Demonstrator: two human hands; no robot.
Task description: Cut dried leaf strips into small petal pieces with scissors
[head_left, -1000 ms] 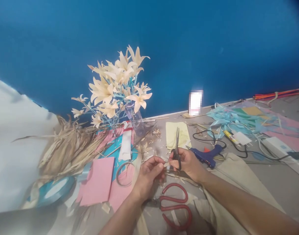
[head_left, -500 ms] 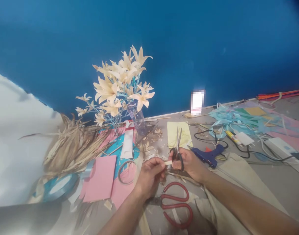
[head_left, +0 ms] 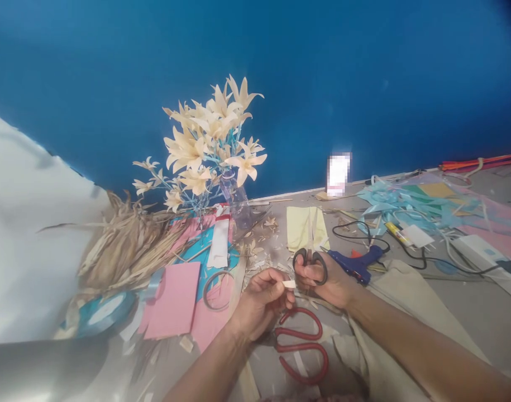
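Observation:
A small cream-coloured strip (head_left: 289,284) is pinched between the thumb and fingers of my left hand (head_left: 264,298). My right hand (head_left: 328,285) holds black-handled scissors (head_left: 323,268), fingers curled at the finger loops, with the blades pointing away over a pale yellow sheet (head_left: 297,226). Under and in front of my hands lies a larger pair of red-handled scissors (head_left: 324,354), its blades hidden by my left hand and wrist. Scraps of dried husk and cuttings (head_left: 259,258) are scattered just beyond my hands.
Cream artificial flowers (head_left: 213,128) stand in a clear bottle (head_left: 238,206) by the blue wall. A blue glue gun (head_left: 356,262) with its black cord lies right of my hand. Pink paper (head_left: 173,301), a tape roll (head_left: 209,304) and dried husks (head_left: 113,245) lie left; a power strip (head_left: 485,262) sits right.
The black scissors have swung in my right hand, so their loops now sit nearer the top of my fingers. My hands are slightly farther apart, and the strip has left the right fingers.

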